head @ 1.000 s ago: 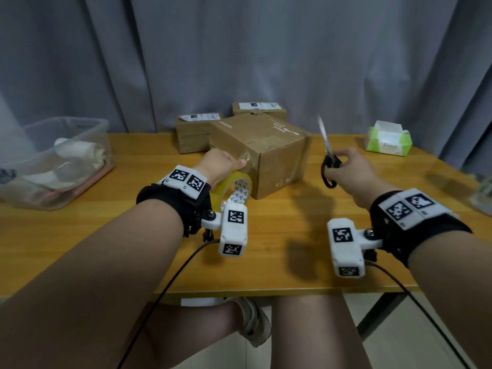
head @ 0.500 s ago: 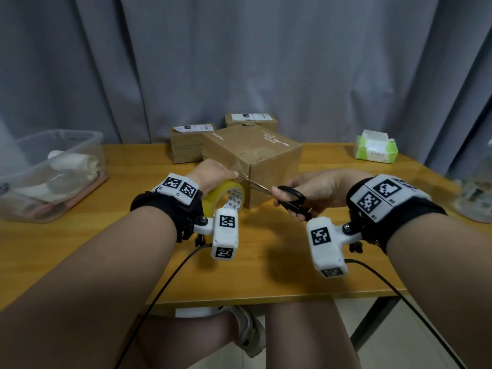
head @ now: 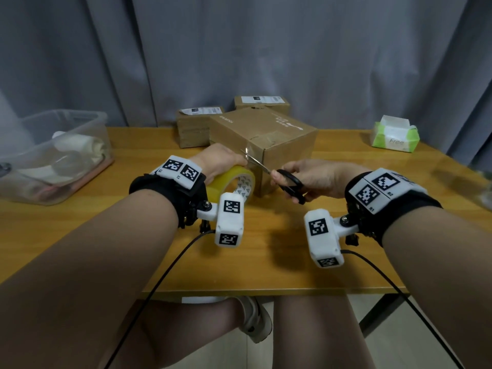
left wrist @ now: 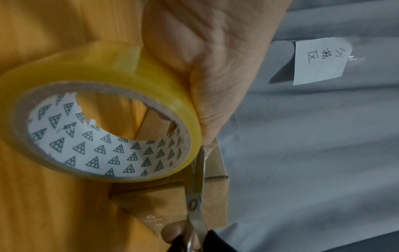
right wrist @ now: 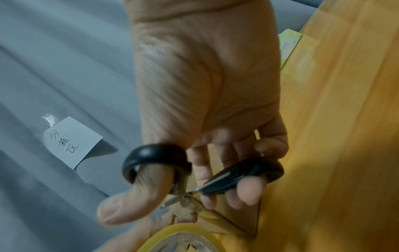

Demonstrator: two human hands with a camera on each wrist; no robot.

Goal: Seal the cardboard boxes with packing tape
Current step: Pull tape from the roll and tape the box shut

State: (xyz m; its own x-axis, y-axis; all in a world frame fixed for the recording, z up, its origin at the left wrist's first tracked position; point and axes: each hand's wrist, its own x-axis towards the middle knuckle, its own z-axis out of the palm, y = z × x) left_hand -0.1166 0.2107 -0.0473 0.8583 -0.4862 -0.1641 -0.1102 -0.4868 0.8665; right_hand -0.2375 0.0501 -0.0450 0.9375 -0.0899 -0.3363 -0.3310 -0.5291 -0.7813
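Over at the left edge of the surface (head: 80,235) sits a clear plastic tub (head: 66,145) with pale cloths and bottles inside. Moving right, the left hand (head: 221,161) has its grip curled over the top of a roll of yellowish packing tape (head: 234,182), standing on edge just before the big cardboard box (head: 287,145), which sits near the middle toward the back edge, turned corner-on. A clear strip runs from the roll up onto the box's near corner. The roll looks light and stiff on its card core, whose inner face is printed with small triangles; the loose film is thin, sticky and likely to fold back on itself, so I'd keep it taut and hold the roll by its rim, as now. The box looks light and rigid, best steadied at a corner; its top carries print too small to read. Two smaller boxes (head: 199,123) with white shipping labels stand behind it, touching it. The right hand (head: 314,179) grips black-handled scissors (head: 282,179), thumb through one loop and fingers through the other, blades parted at the strip beside the left fingertips (left wrist: 207,136). Near the back right corner lies a green-and-white tissue pack (head: 394,137) reading "free". A paper note (left wrist: 319,63) with handwritten characters hangs on the grey curtain (head: 266,49).
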